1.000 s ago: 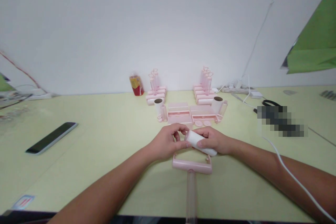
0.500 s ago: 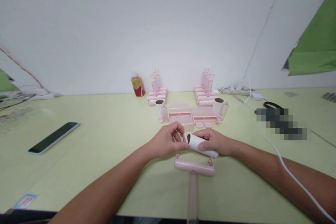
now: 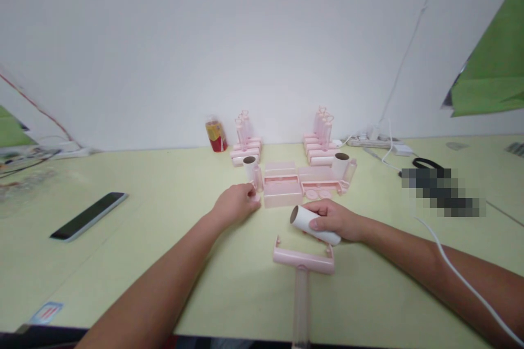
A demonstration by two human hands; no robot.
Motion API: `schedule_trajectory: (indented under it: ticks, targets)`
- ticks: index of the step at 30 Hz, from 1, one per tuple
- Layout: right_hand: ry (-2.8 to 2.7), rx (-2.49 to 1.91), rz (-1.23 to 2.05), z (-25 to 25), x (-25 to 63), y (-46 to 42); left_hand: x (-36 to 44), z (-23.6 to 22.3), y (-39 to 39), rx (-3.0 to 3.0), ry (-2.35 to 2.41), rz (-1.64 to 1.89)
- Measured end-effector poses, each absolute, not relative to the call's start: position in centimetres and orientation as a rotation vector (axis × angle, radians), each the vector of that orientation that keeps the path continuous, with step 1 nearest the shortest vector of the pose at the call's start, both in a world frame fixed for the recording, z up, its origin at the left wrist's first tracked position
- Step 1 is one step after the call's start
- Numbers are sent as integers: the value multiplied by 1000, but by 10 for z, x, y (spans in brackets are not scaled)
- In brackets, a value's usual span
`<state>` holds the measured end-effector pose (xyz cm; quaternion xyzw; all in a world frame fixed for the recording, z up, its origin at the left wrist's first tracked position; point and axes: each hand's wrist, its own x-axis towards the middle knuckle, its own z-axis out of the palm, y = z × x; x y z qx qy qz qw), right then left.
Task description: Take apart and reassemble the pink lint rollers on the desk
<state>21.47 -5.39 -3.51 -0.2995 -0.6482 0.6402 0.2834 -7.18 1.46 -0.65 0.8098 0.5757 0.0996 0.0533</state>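
My right hand [image 3: 333, 221] is wrapped round a white sticky-paper roll [image 3: 315, 226], whose hollow brown end faces left. Farther left, my left hand [image 3: 238, 204] is pinched on a small pink end cap [image 3: 256, 198], low over the table beside an upright white roll [image 3: 248, 166]. Its fingertips are partly hidden. Below the held roll lies a pink lint roller frame [image 3: 303, 260] with two side arms and a clear pink handle [image 3: 302, 305] reaching toward the table's front edge.
Pink roller covers [image 3: 282, 194], round pink caps [image 3: 312, 194] and another upright roll [image 3: 339, 166] lie ahead. Behind them stand two groups of lint rollers [image 3: 245, 144]. A phone [image 3: 89, 216] lies left; a white cable [image 3: 454, 272] crosses my right arm.
The pink cap has come away from the roll's left end, and my left hand has carried it left and away from me. My right hand stays on the roll.
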Motion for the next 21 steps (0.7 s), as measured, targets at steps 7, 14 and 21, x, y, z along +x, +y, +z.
schedule_trajectory:
  ticks: [7, 14, 21]
  targets:
    - [-1752, -780, 1703, -34, 215, -53, -71, -13, 23, 2573, 1722, 276]
    - [-1746, -750, 1687, -37, 215, -52, -73, -21, 31, 2584, 1702, 342]
    - [-1726, -718, 1735, -41, 213, -52, -76, -24, 37, 2592, 1706, 390]
